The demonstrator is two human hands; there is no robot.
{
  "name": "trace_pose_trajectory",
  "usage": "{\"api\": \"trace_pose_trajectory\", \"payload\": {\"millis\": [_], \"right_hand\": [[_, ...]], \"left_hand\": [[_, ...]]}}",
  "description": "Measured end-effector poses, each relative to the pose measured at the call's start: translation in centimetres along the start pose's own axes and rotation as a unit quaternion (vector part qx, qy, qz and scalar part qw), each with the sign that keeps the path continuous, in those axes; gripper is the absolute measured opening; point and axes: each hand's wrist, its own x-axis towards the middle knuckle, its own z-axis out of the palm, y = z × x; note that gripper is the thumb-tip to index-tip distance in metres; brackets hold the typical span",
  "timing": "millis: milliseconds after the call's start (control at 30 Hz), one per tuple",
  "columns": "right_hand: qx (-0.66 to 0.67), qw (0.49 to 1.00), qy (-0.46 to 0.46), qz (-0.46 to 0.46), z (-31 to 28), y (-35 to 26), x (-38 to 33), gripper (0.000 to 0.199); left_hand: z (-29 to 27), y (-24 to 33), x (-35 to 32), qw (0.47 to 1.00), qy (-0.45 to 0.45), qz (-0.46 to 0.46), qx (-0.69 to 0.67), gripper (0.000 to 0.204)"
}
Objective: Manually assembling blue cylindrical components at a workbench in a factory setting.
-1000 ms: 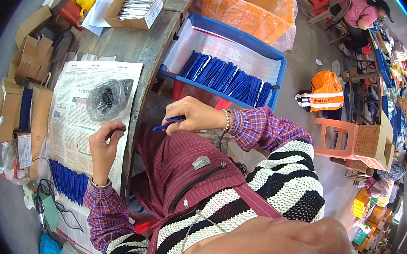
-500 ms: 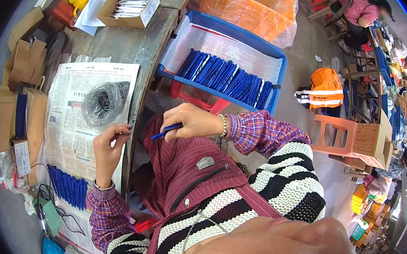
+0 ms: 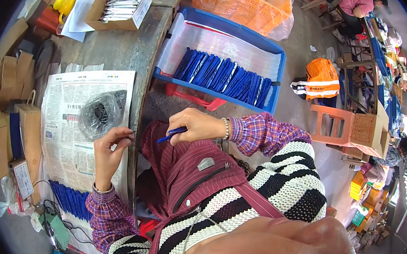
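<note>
My right hand point(image 3: 196, 123) is closed round a slim blue handle-like piece point(image 3: 173, 134), whose end sticks out past the fingers toward my left hand. My left hand point(image 3: 109, 153) hovers over the bench's edge with thumb and fingertips pinched; anything between them is too small to make out. Just beyond it, a clear plastic bag of small dark wire-like parts point(image 3: 100, 116) lies on a spread newspaper point(image 3: 67, 135). A row of similar blue pieces point(image 3: 70, 199) sits by my left forearm. More of them fill part of a blue tray point(image 3: 279, 78), set in a packed row.
A carton of slim silver parts point(image 3: 121, 8) stands at the back of the wooden bench point(image 3: 151, 39). Cardboard boxes point(image 3: 31, 143) line its left side. An orange basket point(image 3: 243, 5) lies behind the tray. A pink stool point(image 3: 331, 123) and other seated people are at the right.
The view has shifted slightly. My right hand has tilted the blue piece a little. My left hand keeps its pinch, and the tray and rows stay as they were.
</note>
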Motion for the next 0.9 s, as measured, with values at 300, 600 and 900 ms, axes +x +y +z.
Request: {"api": "trace_pose_trajectory", "payload": {"millis": [300,600,900], "right_hand": [[0.0,1.0,-0.011,0.025,0.7,0.0,0.0,0.021],[0.018,0.998,-0.004,0.056,0.9,-0.6,-0.4,0.026],[0.029,0.999,-0.022,0.003,3.5,-1.4,-0.5,0.024]], "left_hand": [[-0.7,-0.3,0.0,0.997,-0.037,0.022,0.059,0.016],[0.7,0.5,0.0,0.994,-0.032,0.072,0.075,0.016],[0.6,1.1,-4.3,0.992,-0.015,0.042,0.118,0.016]]}}
